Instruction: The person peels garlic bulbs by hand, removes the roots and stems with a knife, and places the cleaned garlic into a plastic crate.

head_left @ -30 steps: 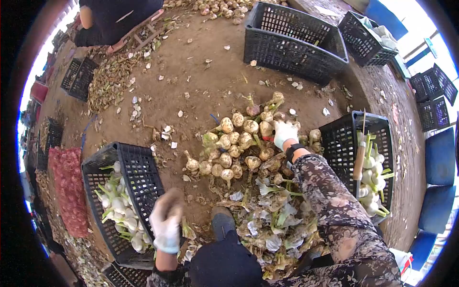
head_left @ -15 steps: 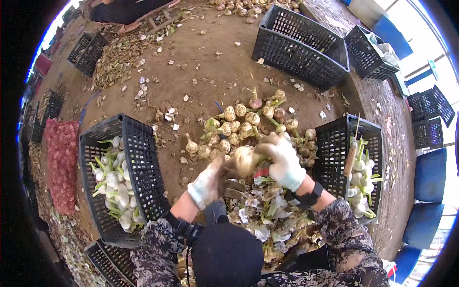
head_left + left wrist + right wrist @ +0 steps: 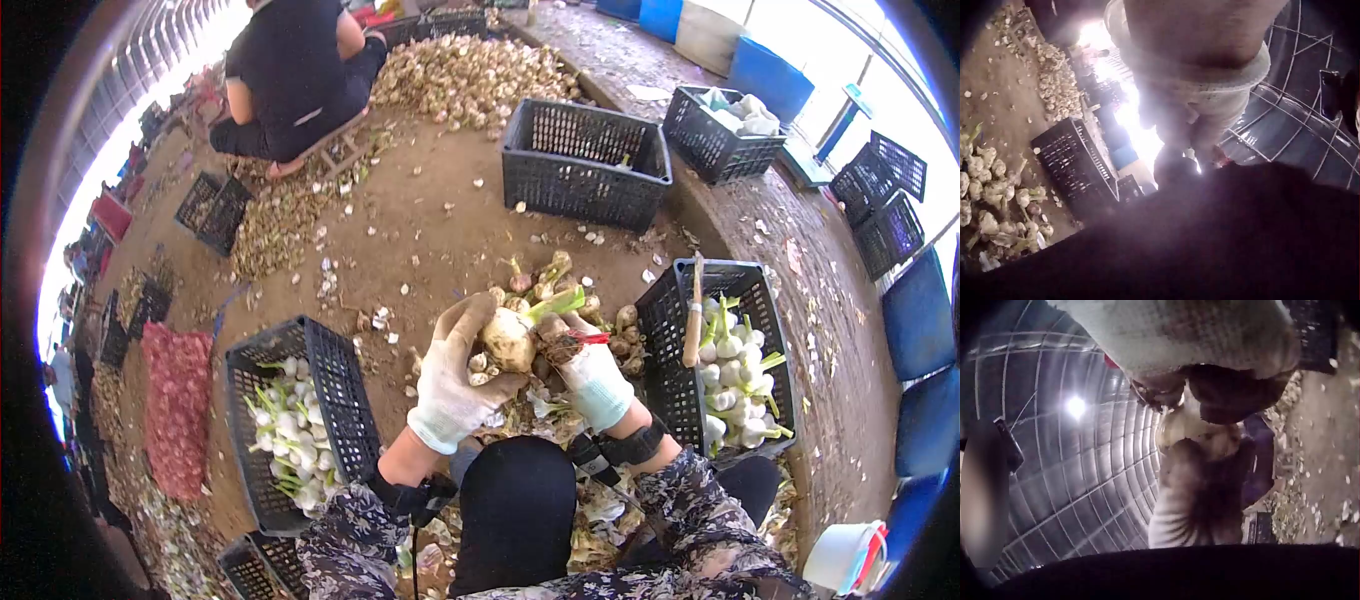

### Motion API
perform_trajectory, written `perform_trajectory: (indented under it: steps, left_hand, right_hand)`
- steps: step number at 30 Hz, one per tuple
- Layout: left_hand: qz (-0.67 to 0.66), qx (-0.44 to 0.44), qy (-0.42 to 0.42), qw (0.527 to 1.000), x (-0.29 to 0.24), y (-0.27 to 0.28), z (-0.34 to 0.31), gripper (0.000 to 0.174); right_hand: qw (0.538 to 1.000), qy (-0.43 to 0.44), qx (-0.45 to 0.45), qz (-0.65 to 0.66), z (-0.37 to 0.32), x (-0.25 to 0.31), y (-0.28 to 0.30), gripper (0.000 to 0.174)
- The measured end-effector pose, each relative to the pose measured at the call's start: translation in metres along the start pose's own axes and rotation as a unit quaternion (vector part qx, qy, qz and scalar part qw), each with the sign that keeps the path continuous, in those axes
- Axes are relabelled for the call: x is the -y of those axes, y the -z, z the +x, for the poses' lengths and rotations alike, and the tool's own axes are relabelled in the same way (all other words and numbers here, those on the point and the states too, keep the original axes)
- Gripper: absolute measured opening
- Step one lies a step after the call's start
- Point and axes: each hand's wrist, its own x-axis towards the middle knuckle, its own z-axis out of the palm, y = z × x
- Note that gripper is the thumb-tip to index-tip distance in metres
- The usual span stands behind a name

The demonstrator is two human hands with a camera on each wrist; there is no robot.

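The garlic bulb (image 3: 506,345) is, in the head view, between your gloved hands: your left hand (image 3: 455,385) curls thumb and fingers around it, while your right hand (image 3: 592,380) is beside its green stem (image 3: 562,304), with a red strip (image 3: 592,338) at the fingers; I cannot tell what it pinches. In the left wrist view, other bulbs (image 3: 988,221) lie on the ground (image 3: 994,84). In the right wrist view, the bulb shows between both hands.

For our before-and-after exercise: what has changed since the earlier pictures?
The left hand has moved right from beside the left crate and now holds a bulb; the right hand has drawn back from the pile to meet it. The wooden-handled tool still rests on the right crate.
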Motion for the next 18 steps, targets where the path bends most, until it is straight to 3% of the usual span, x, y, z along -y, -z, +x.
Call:
perform_trajectory:
  steps: [3,5,7,8,12,17,18]
  left_hand:
    - [0.098,0.024,-0.096,0.99,-0.027,0.001,0.007,0.085]
    - [0.09,0.047,-0.1,0.99,-0.047,0.0,0.006,0.086]
    - [0.078,0.047,-0.121,0.988,-0.072,-0.002,0.002,0.086]
    - [0.075,0.039,-0.167,0.982,-0.078,-0.005,0.0,0.086]
    - [0.101,0.043,-0.221,0.969,-0.119,-0.016,-0.016,0.085]
    - [0.089,0.071,-0.246,0.963,-0.153,-0.036,-0.041,0.081]
    - [0.085,0.066,-0.223,0.969,-0.16,-0.04,-0.046,0.078]
  right_hand:
    - [0.997,0.044,-0.022,0.054,-0.02,0.02,0.007,0.026]
    - [0.992,0.09,-0.027,0.083,-0.035,0.026,0.017,0.031]
    - [0.985,0.171,0.019,0.015,-0.053,0.042,0.026,0.035]
    - [0.991,0.133,0.011,0.032,-0.07,0.057,0.026,0.036]
    - [0.988,0.135,0.054,0.052,-0.111,0.065,0.05,0.032]
    - [0.985,0.146,0.081,0.03,-0.159,0.069,0.077,0.03]
    - [0.982,0.119,0.094,0.112,-0.171,0.07,0.079,0.031]
